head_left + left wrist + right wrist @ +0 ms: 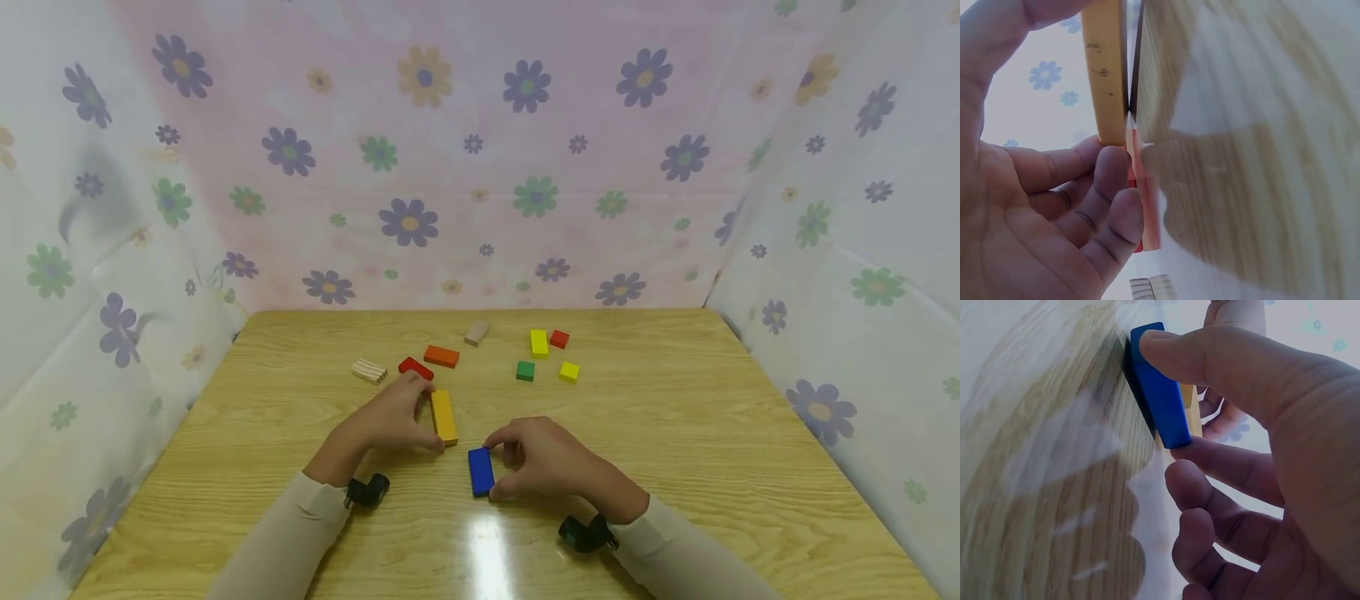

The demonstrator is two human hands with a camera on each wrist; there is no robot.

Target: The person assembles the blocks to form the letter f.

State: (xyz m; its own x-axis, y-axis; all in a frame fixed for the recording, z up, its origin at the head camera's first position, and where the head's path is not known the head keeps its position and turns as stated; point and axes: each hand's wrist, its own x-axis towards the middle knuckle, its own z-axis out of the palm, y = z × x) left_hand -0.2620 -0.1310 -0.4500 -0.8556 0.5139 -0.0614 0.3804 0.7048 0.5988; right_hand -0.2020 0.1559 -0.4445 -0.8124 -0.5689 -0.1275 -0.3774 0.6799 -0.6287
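Observation:
My left hand [388, 417] pinches a long orange-yellow wooden block [444, 418] by its two ends, thumb at the near end and fingertips at the far one. Dark marks show on the side of that block [1104, 72] in the left wrist view. To its right and nearer to me, my right hand [551, 460] holds a blue block [481, 472] between thumb and index finger. The right wrist view shows the thumb on one end of the blue block [1167, 403], the other fingers loosely bent below. The two blocks stand apart.
Beyond the left hand lie a striped block [370, 371], a red block [416, 368], an orange block [442, 357] and a plain wooden block [477, 333]. Farther right are a long yellow block [538, 343], a small red [559, 339], a green [526, 371] and a yellow block [569, 372].

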